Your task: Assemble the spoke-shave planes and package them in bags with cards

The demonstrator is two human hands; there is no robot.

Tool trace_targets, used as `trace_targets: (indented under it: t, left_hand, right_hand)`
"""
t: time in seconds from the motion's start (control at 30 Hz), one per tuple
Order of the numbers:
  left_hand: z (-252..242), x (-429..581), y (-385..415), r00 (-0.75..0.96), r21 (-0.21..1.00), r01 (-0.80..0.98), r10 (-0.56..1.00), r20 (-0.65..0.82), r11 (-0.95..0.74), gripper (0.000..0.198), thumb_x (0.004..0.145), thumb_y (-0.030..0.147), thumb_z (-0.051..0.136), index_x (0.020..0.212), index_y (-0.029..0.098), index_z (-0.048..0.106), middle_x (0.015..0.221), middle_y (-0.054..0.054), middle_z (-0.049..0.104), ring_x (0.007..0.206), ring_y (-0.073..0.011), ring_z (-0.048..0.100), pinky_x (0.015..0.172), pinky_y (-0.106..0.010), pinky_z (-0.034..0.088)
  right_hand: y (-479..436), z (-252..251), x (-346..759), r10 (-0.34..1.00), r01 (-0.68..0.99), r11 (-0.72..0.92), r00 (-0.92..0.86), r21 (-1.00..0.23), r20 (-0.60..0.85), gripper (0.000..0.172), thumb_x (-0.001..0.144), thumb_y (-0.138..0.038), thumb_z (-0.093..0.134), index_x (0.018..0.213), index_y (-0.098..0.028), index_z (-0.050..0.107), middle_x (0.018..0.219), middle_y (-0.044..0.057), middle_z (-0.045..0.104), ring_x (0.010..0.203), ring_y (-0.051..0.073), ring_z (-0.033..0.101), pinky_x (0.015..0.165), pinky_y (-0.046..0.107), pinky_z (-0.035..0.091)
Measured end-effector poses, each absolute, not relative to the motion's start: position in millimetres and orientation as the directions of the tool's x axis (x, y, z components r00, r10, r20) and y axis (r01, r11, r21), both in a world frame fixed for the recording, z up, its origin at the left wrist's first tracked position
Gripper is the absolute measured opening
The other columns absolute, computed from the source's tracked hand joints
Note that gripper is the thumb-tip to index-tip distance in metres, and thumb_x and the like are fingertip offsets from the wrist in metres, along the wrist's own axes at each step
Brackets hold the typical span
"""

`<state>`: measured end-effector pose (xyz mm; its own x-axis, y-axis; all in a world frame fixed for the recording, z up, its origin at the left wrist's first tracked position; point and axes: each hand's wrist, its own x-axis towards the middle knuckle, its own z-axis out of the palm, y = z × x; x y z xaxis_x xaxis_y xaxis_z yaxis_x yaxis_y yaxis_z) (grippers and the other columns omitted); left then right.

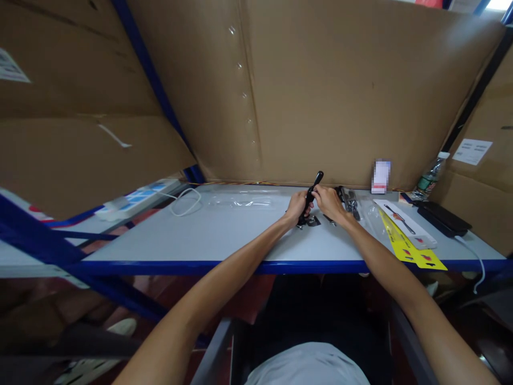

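Note:
My left hand [296,206] is wrapped round a slim black rod-like tool [319,177] with a thick, rounded upper end, which I hold tilted over the table. My right hand [329,204] is closed at the middle of the same tool, its fingers pressed against the side. What exactly those fingertips pinch is too small to make out. Small dark and metal parts [313,221] lie on the table just below my hands. To the right of my right hand are black pieces in clear plastic bags [351,206].
The grey table [224,238] has a blue front edge. Clear plastic packaging [244,201] lies at the back. Farther right are yellow cards [396,243], a printed white card [417,230], a propped phone [380,176], a bottle [430,179] and a black case [443,218]. A power strip [138,199] is left.

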<state>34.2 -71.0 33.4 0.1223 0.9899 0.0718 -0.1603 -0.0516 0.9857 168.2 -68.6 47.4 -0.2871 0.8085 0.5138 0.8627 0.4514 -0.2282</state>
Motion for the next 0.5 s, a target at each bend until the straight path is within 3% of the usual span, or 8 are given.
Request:
trace_targets:
  t: [0.23, 0.5]
  left_hand:
    - [35.6, 34.5, -72.1, 0.104, 0.985, -0.148, 0.989, 0.101, -0.085, 0.029, 0.101, 0.027, 0.040, 0.076, 0.018, 0.052, 0.053, 0.003, 0.052, 0.035, -0.0065, 0.039, 0.035, -0.018, 0.025]
    - [31.3, 36.4, -67.1, 0.091, 0.991, -0.056, 0.987, 0.130, -0.125, 0.030, 0.100, 0.027, 0.039, 0.074, 0.019, 0.052, 0.052, 0.003, 0.052, 0.034, -0.0070, 0.038, 0.036, -0.019, 0.025]
  right_hand:
    - [-67.5, 46.5, 165.2, 0.808, 0.848, 0.436, -0.221, -0.302, 0.547, 0.018, 0.103, -0.019, 0.051, 0.108, -0.017, 0.068, 0.102, 0.009, 0.078, 0.094, 0.021, 0.072, 0.078, 0.026, 0.044]
    - [-85.3, 58.0, 164.4, 0.784, 0.905, 0.420, -0.397, 0.064, 0.478, 0.026, 0.103, -0.009, 0.041, 0.115, -0.012, 0.064, 0.115, 0.017, 0.071, 0.110, 0.025, 0.064, 0.088, 0.030, 0.046]
